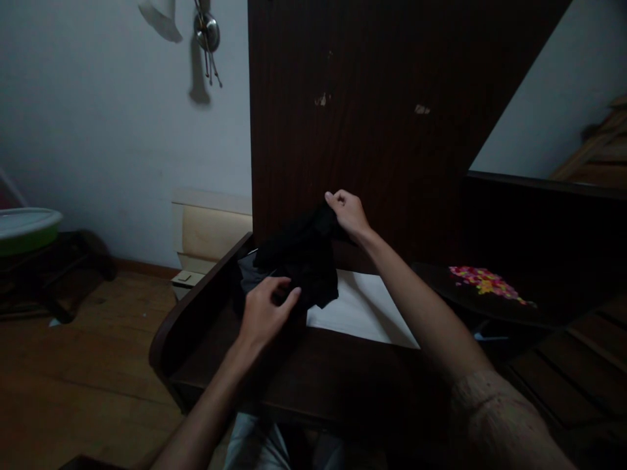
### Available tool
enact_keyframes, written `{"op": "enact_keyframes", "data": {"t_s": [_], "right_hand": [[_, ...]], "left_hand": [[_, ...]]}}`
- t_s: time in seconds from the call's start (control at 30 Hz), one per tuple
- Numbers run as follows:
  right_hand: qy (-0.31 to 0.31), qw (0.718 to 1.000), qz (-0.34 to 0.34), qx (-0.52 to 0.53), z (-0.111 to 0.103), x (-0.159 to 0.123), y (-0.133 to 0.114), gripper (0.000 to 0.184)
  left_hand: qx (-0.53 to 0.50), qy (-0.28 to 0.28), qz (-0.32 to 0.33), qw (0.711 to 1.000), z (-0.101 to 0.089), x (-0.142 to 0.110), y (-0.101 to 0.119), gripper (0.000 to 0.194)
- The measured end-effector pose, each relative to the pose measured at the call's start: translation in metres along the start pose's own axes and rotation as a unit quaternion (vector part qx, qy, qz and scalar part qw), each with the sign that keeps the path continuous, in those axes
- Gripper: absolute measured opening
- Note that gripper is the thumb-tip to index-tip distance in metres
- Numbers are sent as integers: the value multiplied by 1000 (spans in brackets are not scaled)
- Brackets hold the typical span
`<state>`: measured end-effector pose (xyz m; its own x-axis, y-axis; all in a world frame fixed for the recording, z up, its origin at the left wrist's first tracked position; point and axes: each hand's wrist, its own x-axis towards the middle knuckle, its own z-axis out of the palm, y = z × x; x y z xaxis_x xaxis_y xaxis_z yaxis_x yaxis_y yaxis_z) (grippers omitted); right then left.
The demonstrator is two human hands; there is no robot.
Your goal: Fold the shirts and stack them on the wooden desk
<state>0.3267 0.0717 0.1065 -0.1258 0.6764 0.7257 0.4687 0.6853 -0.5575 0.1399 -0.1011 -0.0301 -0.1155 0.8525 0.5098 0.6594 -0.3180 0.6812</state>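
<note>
One desk (304,375), two hands (267,310) (349,212), seemingly one black cloth (313,264)

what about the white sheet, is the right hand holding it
No, the right hand pinches the black cloth, while the white sheet lies on the dark desk.

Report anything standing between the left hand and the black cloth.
Nothing visible stands between the left hand and the black cloth, though whether they touch is unclear. The right hand pinches the cloth's raised end; the white sheet lies to the right.
</note>
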Motion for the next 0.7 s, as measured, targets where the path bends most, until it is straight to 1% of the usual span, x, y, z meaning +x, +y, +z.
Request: {"op": "enact_keyframes", "data": {"t_s": [0.03, 0.1, 0.13, 0.17, 0.2, 0.23, 0.3, 0.4, 0.43, 0.47, 0.5, 0.53, 0.6, 0.63, 0.67, 0.7], "right_hand": [[6, 1000, -16, 26, 3, 11, -8, 52], [20, 996, -59, 69, 3, 35, -23, 55], [32, 993, -81, 83, 0, 46, -30, 55], [47, 989, -102, 91, -6, 57, -37, 56], [65, 986, -121, 94, -13, 68, -42, 56], [85, 983, -136, 92, -22, 77, -47, 56], [126, 978, -147, 74, -42, 93, -52, 53], [171, 976, -131, 39, -67, 108, -52, 47], [176, 976, -124, 31, -72, 112, -51, 46], [177, 977, -118, 25, -75, 115, -50, 46], [175, 977, -116, 21, -77, 118, -50, 46], [175, 977, -119, 19, -78, 120, -50, 46], [196, 971, -139, 20, -78, 124, -52, 50], [219, 964, -150, 21, -77, 126, -54, 52], [248, 955, -161, 20, -77, 126, -55, 53], [278, 946, -169, 19, -76, 127, -57, 54]], "left_hand": [[19, -9, 15, 1000, 14, 8, 3, 30], [69, -7, 19, 997, 41, 27, 6, 44], [105, -4, 21, 994, 50, 37, 6, 44], [137, -3, 21, 990, 55, 47, 6, 40], [164, 2, 21, 986, 56, 58, 4, 32], [183, 9, 21, 983, 52, 68, 2, 26], [182, 46, 15, 982, 34, 87, -2, 22], [102, 123, -9, 987, 3, 114, -4, 24], [66, 118, -12, 991, -3, 121, -4, 32], [32, 87, -13, 996, -6, 127, -2, 40], [11, 38, -7, 999, -6, 131, -1, 46], [8, -26, 5, 1000, -4, 133, 1, 48], [57, -156, 33, 986, 0, 135, 3, 39], [92, -199, 42, 975, -2, 134, 3, 31], [118, -218, 42, 968, -7, 133, 4, 27], [126, -210, 36, 969, -17, 130, 4, 27]]}}
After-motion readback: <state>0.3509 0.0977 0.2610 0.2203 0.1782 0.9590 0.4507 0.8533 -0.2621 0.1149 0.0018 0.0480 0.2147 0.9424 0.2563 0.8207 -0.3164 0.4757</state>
